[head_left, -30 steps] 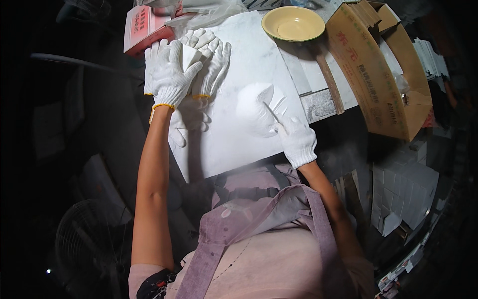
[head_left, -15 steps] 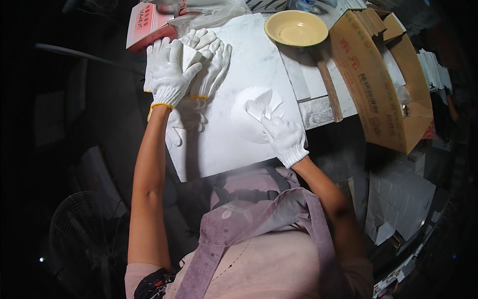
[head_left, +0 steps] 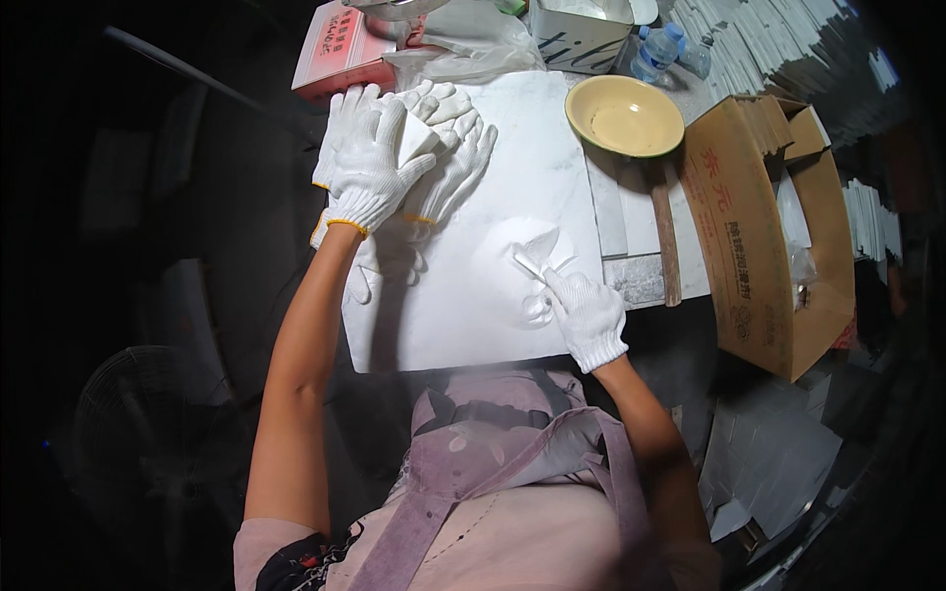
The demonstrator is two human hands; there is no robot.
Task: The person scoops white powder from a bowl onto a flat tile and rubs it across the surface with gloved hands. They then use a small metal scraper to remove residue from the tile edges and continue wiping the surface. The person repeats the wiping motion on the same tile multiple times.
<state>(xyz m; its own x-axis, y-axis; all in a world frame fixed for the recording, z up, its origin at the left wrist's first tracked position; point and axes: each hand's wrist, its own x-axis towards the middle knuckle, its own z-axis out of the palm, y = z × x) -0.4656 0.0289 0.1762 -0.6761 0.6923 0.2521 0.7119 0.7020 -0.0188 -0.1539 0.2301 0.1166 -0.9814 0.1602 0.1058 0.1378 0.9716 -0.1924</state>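
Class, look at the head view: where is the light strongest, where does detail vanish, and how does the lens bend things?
Head view: the white slab glares, washing out the right hand; the left hand stays distinct; the left side falls black; the cardboard box curves toward the rim.

Right hand grip overexposed, unclear.

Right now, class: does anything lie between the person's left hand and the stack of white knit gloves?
Nothing visible: the left hand already rests on the stack of white knit gloves, at the white slab's far left corner.
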